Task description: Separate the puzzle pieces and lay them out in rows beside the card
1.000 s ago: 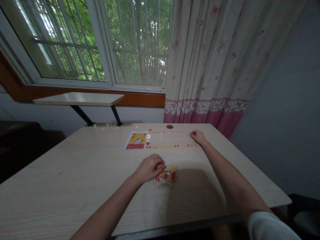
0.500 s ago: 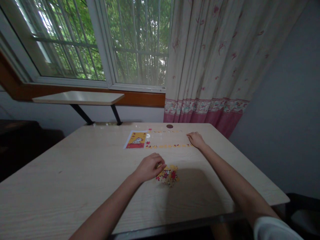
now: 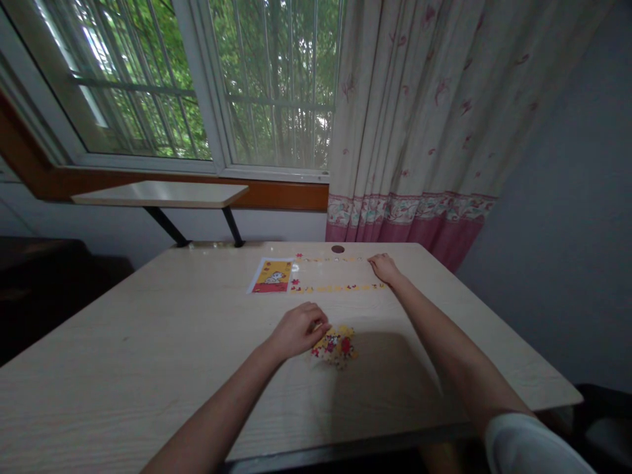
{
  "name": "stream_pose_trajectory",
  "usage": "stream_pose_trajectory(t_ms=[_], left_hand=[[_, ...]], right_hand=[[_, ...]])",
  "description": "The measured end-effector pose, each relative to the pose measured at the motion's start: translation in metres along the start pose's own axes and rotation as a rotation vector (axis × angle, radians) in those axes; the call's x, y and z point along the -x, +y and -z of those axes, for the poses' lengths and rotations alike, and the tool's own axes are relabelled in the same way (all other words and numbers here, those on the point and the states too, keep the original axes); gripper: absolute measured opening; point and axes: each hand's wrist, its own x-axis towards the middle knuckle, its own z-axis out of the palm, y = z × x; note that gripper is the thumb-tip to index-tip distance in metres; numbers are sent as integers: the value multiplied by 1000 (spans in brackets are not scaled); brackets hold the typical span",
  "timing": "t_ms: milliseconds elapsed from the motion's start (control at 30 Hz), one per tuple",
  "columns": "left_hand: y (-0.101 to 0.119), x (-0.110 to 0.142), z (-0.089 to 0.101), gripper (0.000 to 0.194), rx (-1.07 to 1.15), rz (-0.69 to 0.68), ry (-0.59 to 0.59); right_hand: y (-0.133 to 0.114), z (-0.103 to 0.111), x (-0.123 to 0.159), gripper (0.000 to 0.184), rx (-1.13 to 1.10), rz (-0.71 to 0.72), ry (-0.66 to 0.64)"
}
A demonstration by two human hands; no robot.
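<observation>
My right hand (image 3: 384,267) reaches to the right end of the upper row of small puzzle pieces (image 3: 336,259), its fingertips pinched low over the tabletop on what looks like a puzzle piece. A second row of mostly yellow puzzle pieces (image 3: 326,288) runs nearer to me, ending close to my right wrist. My left hand (image 3: 299,329) rests with curled fingers at the left edge of a loose pile of yellow, red and white puzzle pieces (image 3: 338,347). What its fingers hold, if anything, is hidden. Left of the rows lies a picture sheet (image 3: 271,276) showing a white animal on yellow and red.
The pale wooden table (image 3: 162,355) has a round dark cable hole (image 3: 338,249) near its back edge. A raised shelf (image 3: 168,193) on black legs stands at the back left. Behind are a barred window (image 3: 276,85) and a patterned curtain (image 3: 405,131).
My right hand has moved a little left to the upper row's end, where a yellow piece showed at its fingertips earlier. My left hand has stayed by the pile.
</observation>
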Motion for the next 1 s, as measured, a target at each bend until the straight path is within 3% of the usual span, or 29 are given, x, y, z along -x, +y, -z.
stream_pose_trajectory(t_ms=[733,1000], left_hand=[[0,1,0,19,5,7,5],[1,0,1,18,-7,5,-9]], right_hand=[[-7,7,0,37,3,2,-7],[-9,20,11,34,-41,10,58]])
